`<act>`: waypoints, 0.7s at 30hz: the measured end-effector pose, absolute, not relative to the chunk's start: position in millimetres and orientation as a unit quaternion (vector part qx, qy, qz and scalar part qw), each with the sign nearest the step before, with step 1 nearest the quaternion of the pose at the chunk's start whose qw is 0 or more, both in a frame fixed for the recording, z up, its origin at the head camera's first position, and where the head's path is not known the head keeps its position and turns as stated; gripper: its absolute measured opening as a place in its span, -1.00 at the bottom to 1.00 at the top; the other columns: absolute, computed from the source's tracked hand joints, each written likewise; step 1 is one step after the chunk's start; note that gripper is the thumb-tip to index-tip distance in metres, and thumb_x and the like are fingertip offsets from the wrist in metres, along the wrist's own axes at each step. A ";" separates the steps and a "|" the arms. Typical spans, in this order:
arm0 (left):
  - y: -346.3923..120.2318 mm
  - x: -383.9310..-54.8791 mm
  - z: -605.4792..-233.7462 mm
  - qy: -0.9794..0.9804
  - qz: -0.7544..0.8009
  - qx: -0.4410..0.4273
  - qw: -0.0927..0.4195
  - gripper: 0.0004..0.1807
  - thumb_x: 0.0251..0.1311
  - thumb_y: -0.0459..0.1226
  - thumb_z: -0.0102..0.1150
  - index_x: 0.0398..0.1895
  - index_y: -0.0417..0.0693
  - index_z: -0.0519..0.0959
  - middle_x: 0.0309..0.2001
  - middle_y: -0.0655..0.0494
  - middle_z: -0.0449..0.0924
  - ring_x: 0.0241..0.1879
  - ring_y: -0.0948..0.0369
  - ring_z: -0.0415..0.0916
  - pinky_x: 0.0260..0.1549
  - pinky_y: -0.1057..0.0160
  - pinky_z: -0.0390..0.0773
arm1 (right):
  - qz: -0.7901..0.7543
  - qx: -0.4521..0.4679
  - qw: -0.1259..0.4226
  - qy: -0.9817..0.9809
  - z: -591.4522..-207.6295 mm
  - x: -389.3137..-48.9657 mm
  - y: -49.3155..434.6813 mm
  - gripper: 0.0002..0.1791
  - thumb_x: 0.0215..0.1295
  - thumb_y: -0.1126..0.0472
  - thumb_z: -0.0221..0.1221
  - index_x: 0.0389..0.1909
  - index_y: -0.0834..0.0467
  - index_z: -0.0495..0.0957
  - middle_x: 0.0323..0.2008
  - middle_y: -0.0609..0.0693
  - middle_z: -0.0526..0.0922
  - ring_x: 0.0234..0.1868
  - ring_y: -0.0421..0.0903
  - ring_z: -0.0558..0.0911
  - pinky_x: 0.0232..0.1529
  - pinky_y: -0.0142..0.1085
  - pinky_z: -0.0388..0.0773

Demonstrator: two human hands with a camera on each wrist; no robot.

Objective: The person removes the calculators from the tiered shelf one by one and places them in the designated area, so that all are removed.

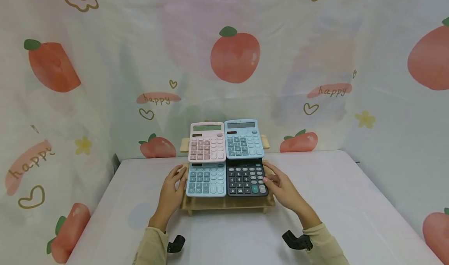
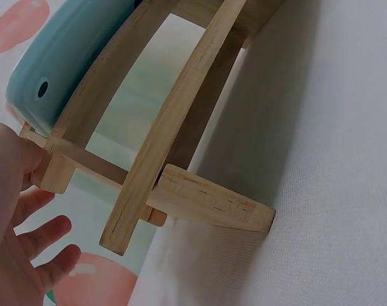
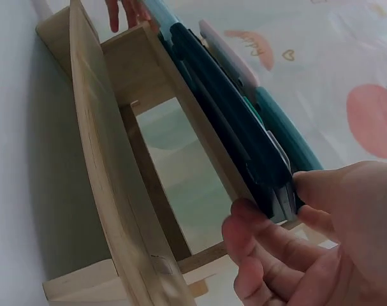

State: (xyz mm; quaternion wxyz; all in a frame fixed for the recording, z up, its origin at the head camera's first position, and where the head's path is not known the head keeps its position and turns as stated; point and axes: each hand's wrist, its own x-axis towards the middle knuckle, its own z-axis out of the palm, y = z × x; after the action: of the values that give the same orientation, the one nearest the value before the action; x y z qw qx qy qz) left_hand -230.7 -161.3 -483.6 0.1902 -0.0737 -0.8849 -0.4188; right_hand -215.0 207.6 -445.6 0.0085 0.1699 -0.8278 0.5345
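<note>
A slatted wooden stand (image 1: 224, 205) bears two calculators in front and two behind. A blue calculator (image 1: 206, 180) is at front left, a black calculator (image 1: 246, 178) at front right. The pink calculator (image 1: 207, 142) leans behind at left, another blue calculator (image 1: 243, 139) at right. My left hand (image 1: 172, 189) pinches the stand's left side; in the left wrist view its thumb (image 2: 29, 152) lies at a slat's end, other fingers spread. My right hand (image 1: 282, 185) grips the black calculator's right edge, thumb (image 3: 314, 186) on its face side and fingers low beside the stand.
The stand rests on a white-covered table (image 1: 224, 237) close to a fruit-printed backdrop (image 1: 235, 105). Black wrist pieces (image 1: 297, 241) sit by the sleeves. Side cloths border the table left and right.
</note>
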 end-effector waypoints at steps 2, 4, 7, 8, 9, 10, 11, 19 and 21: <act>-161.4 -230.3 -483.8 -0.884 -0.421 -0.074 0.191 -0.56 0.46 -0.33 0.07 0.35 -0.26 0.48 0.44 -0.13 0.39 0.34 -0.16 0.41 0.33 -0.23 0.38 | 0.557 0.167 -0.007 -0.813 -446.5 -215.5 208.2 -0.37 0.57 0.29 0.00 0.57 0.20 0.07 0.17 0.47 0.57 -0.13 -0.27 0.66 -0.30 -0.35 0.64; -161.5 -229.5 -484.3 -0.883 -0.421 -0.076 0.192 -0.56 0.46 -0.34 0.07 0.34 -0.28 0.48 0.43 -0.14 0.39 0.33 -0.17 0.41 0.32 -0.23 0.38 | 0.576 0.163 -0.020 -0.800 -447.4 -215.4 208.3 -0.36 0.58 0.29 -0.02 0.59 0.19 0.04 0.22 0.48 0.53 -0.17 -0.30 0.65 -0.33 -0.33 0.63; -161.5 -228.4 -484.8 -0.882 -0.424 -0.077 0.192 -0.56 0.45 -0.34 0.07 0.34 -0.29 0.48 0.43 -0.15 0.39 0.34 -0.17 0.42 0.33 -0.23 0.38 | 0.600 0.159 -0.035 -0.783 -449.6 -215.5 208.0 -0.35 0.59 0.30 -0.05 0.60 0.19 0.00 0.24 0.50 0.51 -0.21 -0.32 0.65 -0.32 -0.35 0.64; -161.5 -228.3 -484.9 -0.882 -0.424 -0.077 0.192 -0.56 0.46 -0.35 0.07 0.34 -0.29 0.47 0.43 -0.15 0.39 0.34 -0.17 0.42 0.33 -0.23 0.38 | 0.607 0.157 -0.040 -0.778 -450.1 -215.5 207.8 -0.34 0.59 0.30 -0.06 0.61 0.19 -0.02 0.26 0.50 0.49 -0.19 -0.33 0.66 -0.29 -0.37 0.64; -161.4 -228.3 -484.9 -0.881 -0.424 -0.078 0.193 -0.56 0.46 -0.35 0.07 0.34 -0.29 0.47 0.43 -0.15 0.39 0.34 -0.17 0.42 0.33 -0.23 0.38 | 0.614 0.156 -0.043 -0.773 -450.5 -215.6 207.6 -0.34 0.60 0.30 -0.07 0.61 0.19 -0.03 0.29 0.50 0.46 -0.17 -0.34 0.66 -0.27 -0.39 0.64; -161.3 -228.5 -485.0 -0.881 -0.425 -0.079 0.193 -0.56 0.46 -0.35 0.07 0.34 -0.30 0.47 0.43 -0.15 0.38 0.34 -0.17 0.42 0.33 -0.23 0.38 | 0.620 0.154 -0.047 -0.768 -450.8 -215.8 207.5 -0.34 0.60 0.31 -0.08 0.61 0.18 -0.05 0.30 0.50 0.44 -0.16 -0.34 0.67 -0.25 -0.40 0.64; -161.3 -228.8 -485.1 -0.880 -0.426 -0.079 0.194 -0.56 0.46 -0.35 0.07 0.34 -0.30 0.47 0.43 -0.16 0.38 0.34 -0.17 0.42 0.33 -0.23 0.38 | 0.624 0.153 -0.050 -0.764 -450.8 -216.1 207.4 -0.34 0.60 0.31 -0.08 0.62 0.18 -0.05 0.32 0.50 0.42 -0.15 -0.34 0.67 -0.24 -0.41 0.64; -161.8 -232.5 -487.4 -0.878 -0.428 -0.083 0.198 -0.56 0.45 -0.35 0.07 0.34 -0.30 0.47 0.44 -0.14 0.38 0.34 -0.17 0.43 0.34 -0.22 0.38 | 0.642 0.138 -0.076 -0.750 -448.7 -217.2 208.4 -0.35 0.61 0.28 -0.10 0.61 0.18 -0.05 0.35 0.50 0.39 -0.13 -0.33 0.70 -0.16 -0.41 0.66; -162.2 -232.8 -487.5 -0.878 -0.428 -0.081 0.197 -0.56 0.46 -0.35 0.07 0.34 -0.30 0.47 0.44 -0.13 0.38 0.34 -0.16 0.43 0.34 -0.21 0.38 | 0.643 0.140 -0.080 -0.749 -448.9 -217.7 208.5 -0.36 0.62 0.28 -0.10 0.61 0.19 -0.05 0.35 0.50 0.38 -0.11 -0.34 0.70 -0.12 -0.41 0.66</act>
State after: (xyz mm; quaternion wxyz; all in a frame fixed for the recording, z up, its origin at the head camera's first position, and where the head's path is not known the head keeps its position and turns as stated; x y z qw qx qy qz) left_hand -232.8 -162.2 -487.5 0.1975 -0.0808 -0.8782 -0.4280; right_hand -217.7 208.5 -448.9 -0.0804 0.1399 -0.7488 0.6428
